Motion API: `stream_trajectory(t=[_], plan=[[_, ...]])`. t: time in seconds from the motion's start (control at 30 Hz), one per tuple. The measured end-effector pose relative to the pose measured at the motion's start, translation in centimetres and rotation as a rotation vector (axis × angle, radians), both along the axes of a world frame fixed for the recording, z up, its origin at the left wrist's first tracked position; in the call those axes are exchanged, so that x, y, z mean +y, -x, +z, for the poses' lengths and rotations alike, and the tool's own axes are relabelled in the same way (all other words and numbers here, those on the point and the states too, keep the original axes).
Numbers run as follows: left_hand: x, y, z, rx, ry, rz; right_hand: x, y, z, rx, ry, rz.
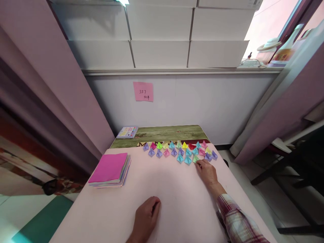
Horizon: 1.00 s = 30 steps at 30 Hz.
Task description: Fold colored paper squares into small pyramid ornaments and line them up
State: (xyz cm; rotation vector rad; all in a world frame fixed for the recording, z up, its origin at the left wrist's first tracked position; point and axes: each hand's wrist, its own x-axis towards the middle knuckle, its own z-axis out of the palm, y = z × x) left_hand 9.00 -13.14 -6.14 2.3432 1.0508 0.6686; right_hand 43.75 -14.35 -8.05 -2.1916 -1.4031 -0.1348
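At the right end of the front row, the fingers of my right hand (207,171) are closed at the edge of a light green folded paper piece (195,158). A bright blue folded piece (187,160) lies just left of it, and purple ones (208,157) sit to its right. My left hand (146,216) rests near the front of the table with its fingers curled together; nothing shows in them. Several more small pointed paper pieces in pink, yellow, red, green and purple stand in rows along the back, such as a yellow one (184,145).
A stack of square coloured paper (108,168), magenta on top, lies on the left of the pink tabletop (162,182). Behind it is a wood-patterned surface (165,131) with a small pile of printed cards or booklets (127,132). A pink note (143,91) hangs on the wall.
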Motion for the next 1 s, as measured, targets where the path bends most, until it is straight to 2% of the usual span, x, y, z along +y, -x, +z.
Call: stream_trajectory(t=[0.23, 0.37, 0.6, 0.73, 0.8, 0.87, 1.0], plan=[[0.0, -0.2, 0.3, -0.001, -0.029, 0.002, -1.0, -1.4, 0.4, -0.011, 0.071, -0.053], [0.0, -0.3, 0.4, -0.004, -0.042, 0.009, -0.3, -1.9, 0.6, -0.014, 0.142, -0.095], [0.0, -0.3, 0.3, -0.004, -0.026, 0.015, 0.4, -2.9, 1.0, -0.023, 0.146, -0.125], [0.1, -0.2, 0.1, 0.0, -0.015, 0.01, 0.2, -1.3, 0.9, 0.001, 0.006, -0.129], [0.1, -0.2, 0.0, 0.001, -0.014, 0.004, 0.6, 0.2, 0.7, 0.044, -0.062, -0.048], [0.1, -0.2, 0.0, -0.004, -0.019, 0.004, 1.2, 1.7, 0.4, 0.075, -0.056, 0.045], [0.0, -0.1, 0.1, -0.013, -0.02, 0.007, 2.2, 3.5, -0.1, 0.07, -0.039, 0.075]])
